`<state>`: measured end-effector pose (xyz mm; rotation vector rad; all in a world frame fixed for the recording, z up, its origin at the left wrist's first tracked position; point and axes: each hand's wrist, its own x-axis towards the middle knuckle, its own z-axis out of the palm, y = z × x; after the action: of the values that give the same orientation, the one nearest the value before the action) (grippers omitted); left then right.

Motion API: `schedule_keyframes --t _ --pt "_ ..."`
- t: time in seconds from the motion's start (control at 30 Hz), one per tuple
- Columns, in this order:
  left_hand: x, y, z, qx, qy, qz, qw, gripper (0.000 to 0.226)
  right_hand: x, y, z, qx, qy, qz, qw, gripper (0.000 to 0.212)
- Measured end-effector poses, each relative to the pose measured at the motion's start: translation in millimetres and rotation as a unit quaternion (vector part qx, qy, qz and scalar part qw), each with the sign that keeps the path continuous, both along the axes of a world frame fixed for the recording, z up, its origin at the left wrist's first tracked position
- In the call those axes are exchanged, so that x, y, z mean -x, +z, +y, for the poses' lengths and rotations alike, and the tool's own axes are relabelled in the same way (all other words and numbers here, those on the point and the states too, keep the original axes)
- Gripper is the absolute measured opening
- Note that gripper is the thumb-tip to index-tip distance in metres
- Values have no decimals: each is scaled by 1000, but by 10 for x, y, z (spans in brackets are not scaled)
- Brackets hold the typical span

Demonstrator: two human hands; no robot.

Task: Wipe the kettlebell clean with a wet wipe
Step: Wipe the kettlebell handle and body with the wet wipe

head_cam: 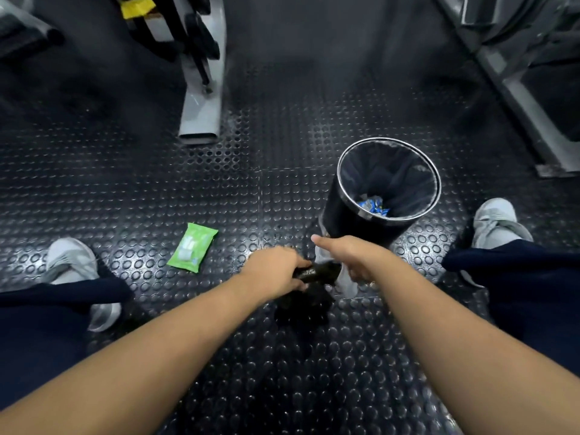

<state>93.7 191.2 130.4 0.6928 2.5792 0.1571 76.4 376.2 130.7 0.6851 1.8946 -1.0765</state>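
A black kettlebell stands on the studded rubber floor between my feet, dark and hard to make out. My left hand is closed around the left part of its handle. My right hand holds a white wet wipe pressed against the right end of the handle, thumb stretched out to the left. The wipe hangs down beside the kettlebell's body. A green pack of wet wipes lies flat on the floor to the left of my hands.
A black bin with a liner and some blue wrappers inside stands just beyond my right hand. My grey shoes are planted at either side. Grey gym machine frames stand at the back left and right.
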Motion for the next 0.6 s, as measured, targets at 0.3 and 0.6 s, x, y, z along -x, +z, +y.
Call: schedule_keyframes --t 0.3,0.6 --pt "-24 -10 -5 2 -3 10 1000 51 -266 -471 10 12 -25 121 992 100" --pt "-13 -44 -10 -9 6 11 1000 61 -380 -350 156 210 -209 29 955 71"
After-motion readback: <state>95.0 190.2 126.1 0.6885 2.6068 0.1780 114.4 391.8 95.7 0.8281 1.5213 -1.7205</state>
